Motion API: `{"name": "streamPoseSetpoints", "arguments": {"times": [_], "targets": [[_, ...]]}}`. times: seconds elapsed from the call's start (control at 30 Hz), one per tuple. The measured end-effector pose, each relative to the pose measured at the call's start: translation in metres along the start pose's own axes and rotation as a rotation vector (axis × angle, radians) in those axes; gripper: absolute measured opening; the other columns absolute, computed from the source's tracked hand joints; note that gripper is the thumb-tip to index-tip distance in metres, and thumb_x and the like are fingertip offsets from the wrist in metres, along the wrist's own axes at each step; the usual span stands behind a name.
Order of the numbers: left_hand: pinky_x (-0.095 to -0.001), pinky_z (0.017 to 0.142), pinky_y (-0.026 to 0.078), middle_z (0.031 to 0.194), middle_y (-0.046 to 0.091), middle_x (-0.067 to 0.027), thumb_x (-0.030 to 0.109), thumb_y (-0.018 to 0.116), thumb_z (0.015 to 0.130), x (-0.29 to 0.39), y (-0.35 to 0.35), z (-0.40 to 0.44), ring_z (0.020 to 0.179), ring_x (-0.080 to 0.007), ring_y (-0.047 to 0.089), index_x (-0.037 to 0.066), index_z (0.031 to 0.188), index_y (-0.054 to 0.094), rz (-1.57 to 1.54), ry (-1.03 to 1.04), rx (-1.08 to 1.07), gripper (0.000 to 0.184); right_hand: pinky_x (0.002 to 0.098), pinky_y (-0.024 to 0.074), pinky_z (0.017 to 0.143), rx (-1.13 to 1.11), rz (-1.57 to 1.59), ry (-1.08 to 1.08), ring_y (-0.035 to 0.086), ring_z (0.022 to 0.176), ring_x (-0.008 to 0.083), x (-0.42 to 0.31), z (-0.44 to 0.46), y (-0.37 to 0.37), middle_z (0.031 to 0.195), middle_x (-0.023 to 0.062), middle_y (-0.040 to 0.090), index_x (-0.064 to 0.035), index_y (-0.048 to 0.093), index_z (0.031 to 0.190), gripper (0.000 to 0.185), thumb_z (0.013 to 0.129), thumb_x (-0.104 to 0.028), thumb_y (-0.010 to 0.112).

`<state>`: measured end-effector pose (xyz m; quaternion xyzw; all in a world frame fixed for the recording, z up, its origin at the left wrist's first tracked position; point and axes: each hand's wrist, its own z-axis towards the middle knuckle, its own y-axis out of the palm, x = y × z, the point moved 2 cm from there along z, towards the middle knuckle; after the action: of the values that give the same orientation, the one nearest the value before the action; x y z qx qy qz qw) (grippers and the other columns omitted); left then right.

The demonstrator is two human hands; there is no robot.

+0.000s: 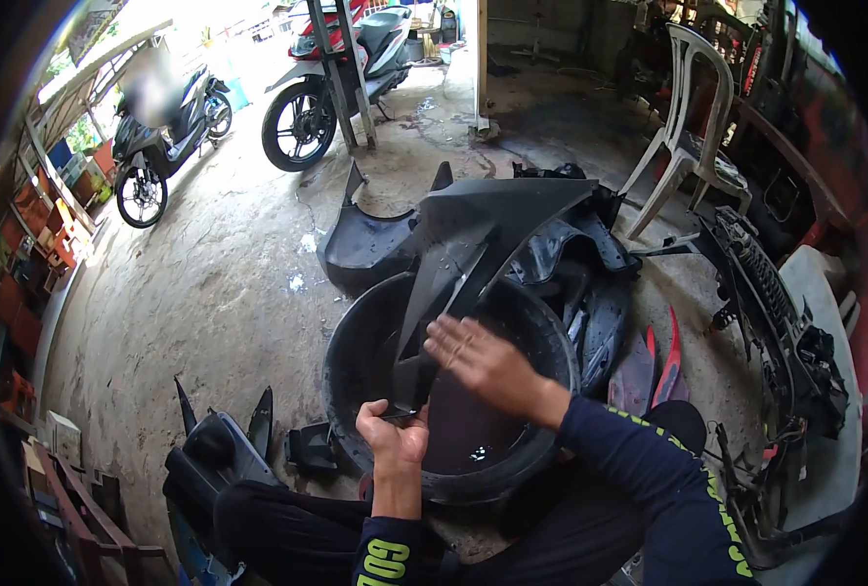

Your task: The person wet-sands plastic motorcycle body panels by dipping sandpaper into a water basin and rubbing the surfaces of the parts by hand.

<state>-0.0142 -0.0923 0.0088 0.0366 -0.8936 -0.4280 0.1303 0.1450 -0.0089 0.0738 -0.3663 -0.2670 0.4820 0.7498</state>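
A dark grey plastic motorcycle fairing panel (pixel 465 220) stands tilted over a round black basin (pixel 341 391) that has dark liquid in the bottom. My left hand (pixel 395 438) grips the panel's narrow lower end, its fingers closed around the edge. Flat and with fingers stretched out, my right hand (pixel 483 361) is against or just in front of the panel's lower right side; whether it touches cannot be made out. If a cloth or sponge lies under that palm, it is hidden.
More black body panels (pixel 370 244) lie behind the basin and to its right (pixel 605 283). Red-edged pieces (pixel 668 361) and a motorcycle frame part (pixel 766 303) are at the right, near a plastic chair (pixel 688 127). Two motorcycles (pixel 302 117) stand at the back. Panels (pixel 224 449) lie left.
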Motion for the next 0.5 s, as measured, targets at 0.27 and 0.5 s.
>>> {"name": "streamPoseSetpoints", "arguments": {"times": [0.27,0.5], "targets": [[-0.048,0.098,0.048,0.118,0.058,-0.0231,0.017,0.046,0.079,-0.016,0.028,-0.012,0.106,-0.0358,0.06,-0.011,0.118,0.05,0.03,0.025,-0.245,0.048,0.0428,0.0408,0.107,-0.024,0.026,0.003,0.053,0.126,0.0306,-0.029,-0.004,-0.005,0.131,0.0197,0.058,0.0004,0.06,0.123,0.043,0.081,-0.007,0.054],[-0.0468,0.095,0.049,0.112,0.064,-0.0177,0.018,0.047,0.081,-0.027,0.038,-0.014,0.104,-0.0295,0.063,-0.007,0.114,0.056,0.03,0.019,-0.483,0.042,0.0467,0.0349,0.111,-0.022,0.073,0.029,0.047,0.132,0.0332,-0.029,-0.001,-0.011,0.135,0.0214,0.054,0.0027,0.056,0.128,0.046,0.083,-0.004,0.053]]}}
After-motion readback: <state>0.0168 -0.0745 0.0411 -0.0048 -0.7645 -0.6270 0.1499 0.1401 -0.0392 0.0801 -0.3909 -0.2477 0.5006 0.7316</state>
